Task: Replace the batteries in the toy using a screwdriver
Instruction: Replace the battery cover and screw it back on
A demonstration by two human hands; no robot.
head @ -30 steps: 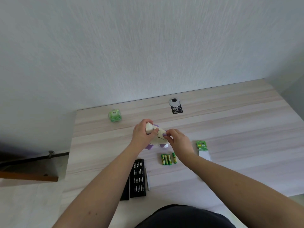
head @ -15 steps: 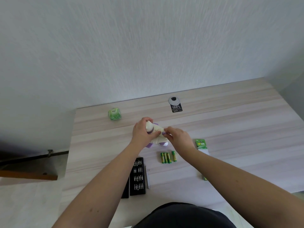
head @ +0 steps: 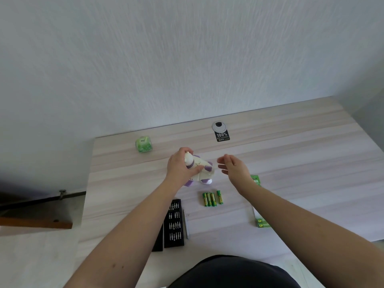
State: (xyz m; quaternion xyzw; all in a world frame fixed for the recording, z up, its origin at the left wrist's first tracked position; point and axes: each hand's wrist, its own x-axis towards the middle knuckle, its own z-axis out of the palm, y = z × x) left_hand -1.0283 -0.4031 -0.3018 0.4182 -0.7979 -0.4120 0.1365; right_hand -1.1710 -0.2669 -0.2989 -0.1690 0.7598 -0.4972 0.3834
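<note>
Left hand [head: 180,170] holds the white and purple plastic toy [head: 199,170] on the pale wooden table [head: 291,154].
The open black case of screwdriver bits [head: 174,223] lies near; four green batteries [head: 212,198] lie beside the toy; the right hand [head: 233,170] hovers, fingers [head: 221,163] loosely spread and holding nothing.

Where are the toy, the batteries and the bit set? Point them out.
toy [head: 204,166]: head view, on its cream body.
batteries [head: 209,199]: head view, middle of the row.
bit set [head: 174,223]: head view, centre of the black tray.

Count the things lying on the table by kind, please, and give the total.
Loose batteries: 4
Toy, held by left hand: 1
Bit case: 1
Screwdriver: 1
Green battery packs: 2
Green cube: 1
Black label: 1
Total: 11
</note>
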